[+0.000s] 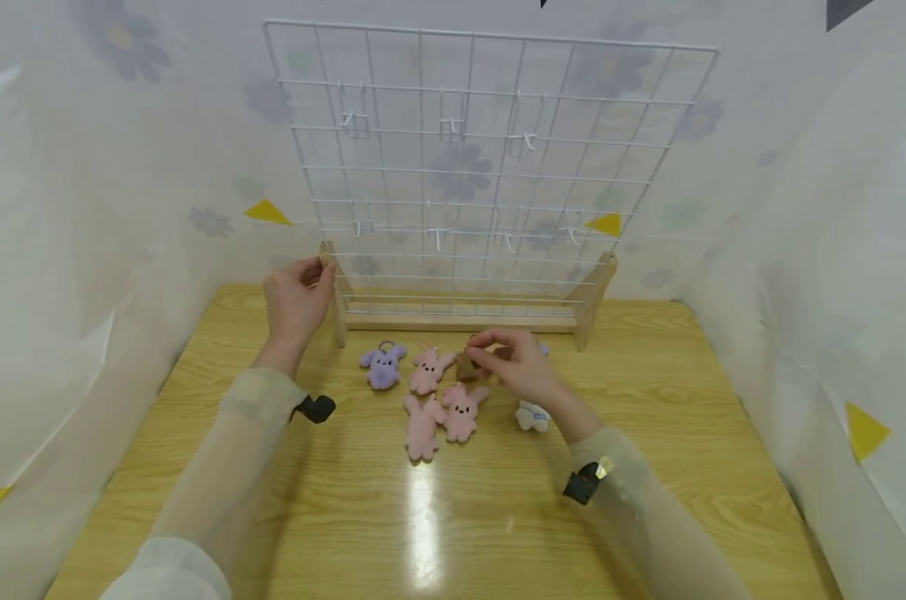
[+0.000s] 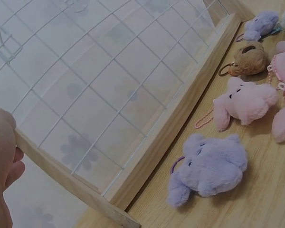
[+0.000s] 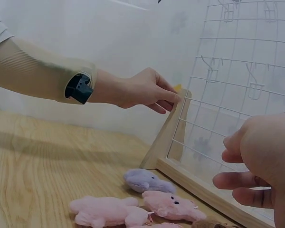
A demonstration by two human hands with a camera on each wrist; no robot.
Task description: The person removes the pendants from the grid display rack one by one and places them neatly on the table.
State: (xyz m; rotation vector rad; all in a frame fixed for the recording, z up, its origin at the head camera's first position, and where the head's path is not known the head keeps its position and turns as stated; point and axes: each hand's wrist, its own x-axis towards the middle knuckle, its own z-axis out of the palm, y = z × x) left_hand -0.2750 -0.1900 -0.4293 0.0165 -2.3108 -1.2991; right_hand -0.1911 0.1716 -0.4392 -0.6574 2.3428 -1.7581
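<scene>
At the left end of the wooden stand (image 1: 460, 322), my left hand (image 1: 298, 300) pinches the top of the side upright (image 3: 167, 135) between thumb and fingers. The stand holds up a white wire grid rack (image 1: 498, 176). My right hand (image 1: 518, 362) hovers above a brown plush keychain (image 2: 249, 59) and partly hides it in the head view. Its fingers are loosely bent, and the right wrist view shows nothing in them. Near it lie a purple plush keychain (image 1: 383, 368) and several pink plush keychains (image 1: 462, 414).
Several white hooks (image 1: 453, 127) hang on the grid in two rows. A white plush (image 1: 533, 417) lies below my right wrist, and another purple plush (image 2: 262, 23) lies behind that hand. White sheeting (image 1: 55, 250) surrounds the wooden table (image 1: 347, 517).
</scene>
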